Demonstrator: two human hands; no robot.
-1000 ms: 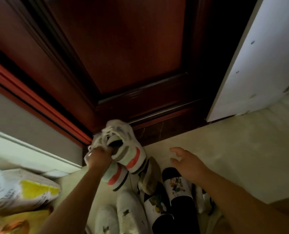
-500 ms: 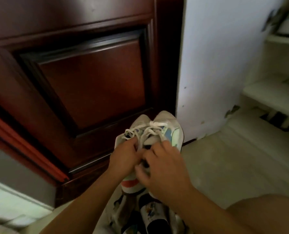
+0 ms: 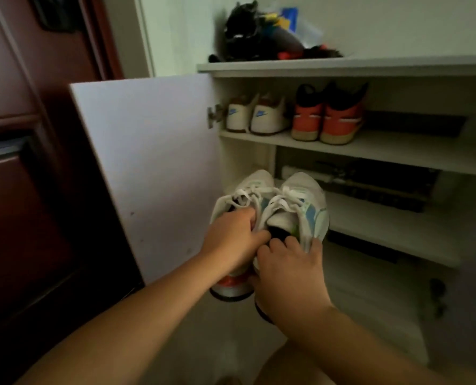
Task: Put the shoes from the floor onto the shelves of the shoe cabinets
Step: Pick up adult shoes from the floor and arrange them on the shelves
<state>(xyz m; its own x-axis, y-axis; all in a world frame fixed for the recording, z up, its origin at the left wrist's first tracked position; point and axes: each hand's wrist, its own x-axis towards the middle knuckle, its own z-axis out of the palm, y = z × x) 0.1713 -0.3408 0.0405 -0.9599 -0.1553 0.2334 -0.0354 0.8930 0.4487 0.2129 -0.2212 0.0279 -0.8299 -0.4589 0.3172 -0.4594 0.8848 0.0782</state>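
Observation:
I hold a pair of white sneakers with white laces, blue side panels and red heels, side by side with toes pointing away. My left hand [image 3: 231, 240] grips the left sneaker [image 3: 248, 190] at its opening; my right hand [image 3: 289, 270] grips the right sneaker [image 3: 303, 195] at the heel. The pair hangs in front of the open white shoe cabinet, level with its middle shelf [image 3: 370, 229], at the left end. On the upper shelf [image 3: 397, 151] stand a white pair [image 3: 256, 115] and an orange-and-black pair [image 3: 328, 118].
The cabinet's white door [image 3: 153, 168] stands open to the left, against a dark red wooden door [image 3: 31, 190]. Dark objects and coloured clutter [image 3: 261, 31] lie on the cabinet top. Dark flat items [image 3: 375, 182] lie at the back of the middle shelf. Pale floor lies below.
The view swung right from the wooden door to the cabinet. My right hand joined the left on the sneakers, and the pair was lifted from the floor pile up to the shelves.

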